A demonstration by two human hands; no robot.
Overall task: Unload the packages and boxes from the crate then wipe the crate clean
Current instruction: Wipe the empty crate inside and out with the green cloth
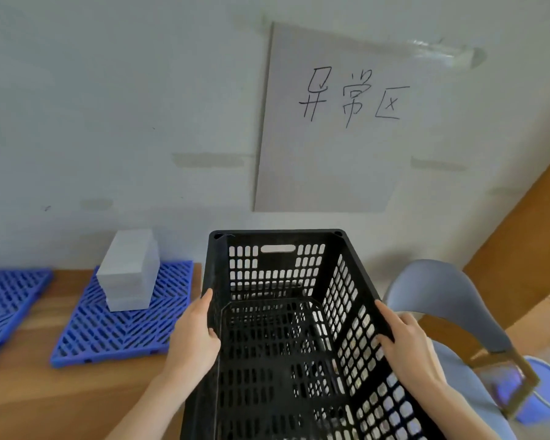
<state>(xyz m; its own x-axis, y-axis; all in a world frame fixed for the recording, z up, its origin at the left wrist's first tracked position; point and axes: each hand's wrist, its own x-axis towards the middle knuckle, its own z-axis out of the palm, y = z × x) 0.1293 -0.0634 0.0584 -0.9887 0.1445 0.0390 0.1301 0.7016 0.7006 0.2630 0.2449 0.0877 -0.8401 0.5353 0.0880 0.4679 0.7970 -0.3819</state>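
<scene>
A black perforated plastic crate (277, 268) fills the lower middle of the view, with nothing visible inside it. My left hand (195, 335) grips its left rim, thumb inside the wall. My right hand (405, 341) grips the right rim the same way. A stack of white boxes (129, 271) stands on a blue plastic grid mat (115, 331) to the left of the crate, on the wooden table (29, 398).
A second blue grid mat (4, 300) lies at the far left edge. A grey chair (448, 300) stands to the right of the crate. The white wall behind carries a taped sheet with handwritten characters (346, 96). A brown panel (527, 236) rises at right.
</scene>
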